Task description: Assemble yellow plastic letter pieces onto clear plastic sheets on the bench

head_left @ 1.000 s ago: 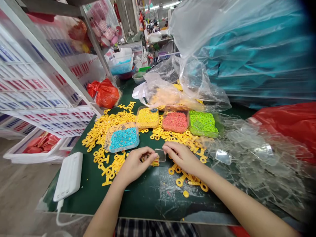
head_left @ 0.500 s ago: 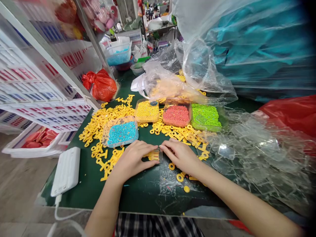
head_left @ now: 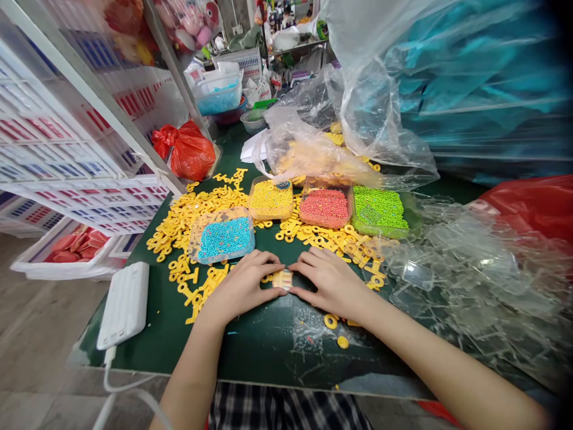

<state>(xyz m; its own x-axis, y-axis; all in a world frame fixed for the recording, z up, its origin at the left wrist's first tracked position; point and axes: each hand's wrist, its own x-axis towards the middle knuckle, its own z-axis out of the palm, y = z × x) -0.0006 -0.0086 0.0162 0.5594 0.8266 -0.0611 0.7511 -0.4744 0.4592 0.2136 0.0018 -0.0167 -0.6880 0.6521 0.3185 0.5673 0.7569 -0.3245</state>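
Observation:
Between my hands is a small flat yellow piece with slots (head_left: 283, 279), which looks partly covered by something clear. My left hand (head_left: 244, 280) pinches its left side between thumb and fingers. From the other side, the thumb and fingers of my right hand (head_left: 329, 280) close on its right edge. Just beyond my left hand stands a clear tub of blue beads (head_left: 226, 237). Loose yellow plastic pieces (head_left: 208, 289), some ring-ended and some T-shaped, lie around both hands. Fine detail on the held piece is too small to make out.
Behind are tubs of yellow beads (head_left: 271, 200), red beads (head_left: 324, 206) and green beads (head_left: 379, 206). Clear plastic squares (head_left: 474, 280) are heaped at right. A white power bank (head_left: 124, 304) with a cable lies left. Crates (head_left: 102, 197) and a red bag (head_left: 192, 152) stand beyond.
My right hand's fingers have spread and now grip the yellow piece's right edge, with the thumb showing at its lower corner. My left hand keeps its pinch. The whole view has shifted slightly.

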